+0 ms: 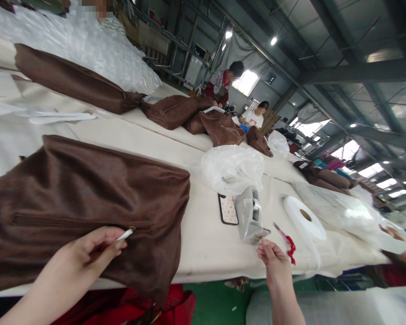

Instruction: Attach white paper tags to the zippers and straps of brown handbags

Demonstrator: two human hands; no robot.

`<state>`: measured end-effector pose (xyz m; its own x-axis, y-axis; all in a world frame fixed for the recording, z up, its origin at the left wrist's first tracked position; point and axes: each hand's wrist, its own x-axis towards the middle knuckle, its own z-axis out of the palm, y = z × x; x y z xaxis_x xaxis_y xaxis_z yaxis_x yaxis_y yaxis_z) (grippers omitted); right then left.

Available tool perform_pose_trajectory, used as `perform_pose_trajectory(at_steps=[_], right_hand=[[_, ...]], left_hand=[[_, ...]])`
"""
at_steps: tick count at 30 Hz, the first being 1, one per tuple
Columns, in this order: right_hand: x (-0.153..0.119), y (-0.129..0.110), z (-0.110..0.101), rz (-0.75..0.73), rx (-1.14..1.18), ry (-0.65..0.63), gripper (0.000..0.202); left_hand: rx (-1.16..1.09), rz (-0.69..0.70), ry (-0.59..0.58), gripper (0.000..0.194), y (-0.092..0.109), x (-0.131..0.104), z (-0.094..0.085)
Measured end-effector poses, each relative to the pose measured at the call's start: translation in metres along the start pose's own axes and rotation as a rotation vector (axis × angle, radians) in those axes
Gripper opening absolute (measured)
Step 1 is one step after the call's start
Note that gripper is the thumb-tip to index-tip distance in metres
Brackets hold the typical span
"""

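Brown bag [98, 180] on surface [203, 259], under left grip [79, 253], which pinches white strip [124, 235] at zipper pull [132, 229]. Right grip [273, 257] well clear of bag, fingertips pressed together at tape dispenser [247, 216]; tape between them, cannot tell.

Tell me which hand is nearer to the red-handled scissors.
Right. The right hand is close beside the scissors, at the near end of the tape dispenser; the left hand is farther away, over the brown bag.
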<state>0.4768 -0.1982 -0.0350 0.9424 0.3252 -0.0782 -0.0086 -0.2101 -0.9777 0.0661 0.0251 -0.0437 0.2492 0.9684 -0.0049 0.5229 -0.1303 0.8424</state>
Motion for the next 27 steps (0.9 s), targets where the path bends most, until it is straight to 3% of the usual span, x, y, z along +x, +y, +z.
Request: perform_pose_trajectory(at_steps=[3,7,9,14,18,21,27], right_hand=[[-0.006,0.006,-0.004,0.038,-0.050,0.051,0.053],[-0.039,0.003,0.013,-0.030,-0.202,0.076,0.049],[-0.067,-0.006,0.041,-0.093,-0.153,-0.075,0.039],[-0.144,-0.036,0.147,-0.103,0.066,-0.743,0.028],[-0.177,-0.050,0.210,-0.022,0.103,-1.050,0.030],[-0.183,-0.052,0.229,0.017,0.063,-1.150,0.030],[-0.179,-0.046,0.234,0.054,-0.014,-1.177,0.034]], left_hand=[[-0.042,0.047,-0.090,0.026,0.013,-0.009,-0.005],[-0.068,0.103,-0.057,0.019,0.025,-0.016,-0.004],[-0.073,0.125,-0.021,0.020,0.027,-0.018,-0.002],[-0.068,0.223,0.026,0.024,0.025,-0.026,0.002],[-0.025,0.277,0.051,0.021,0.022,-0.030,0.005],[0.002,0.308,0.075,0.022,0.020,-0.030,0.007],[0.123,0.401,0.159,0.023,0.015,-0.030,0.009]])
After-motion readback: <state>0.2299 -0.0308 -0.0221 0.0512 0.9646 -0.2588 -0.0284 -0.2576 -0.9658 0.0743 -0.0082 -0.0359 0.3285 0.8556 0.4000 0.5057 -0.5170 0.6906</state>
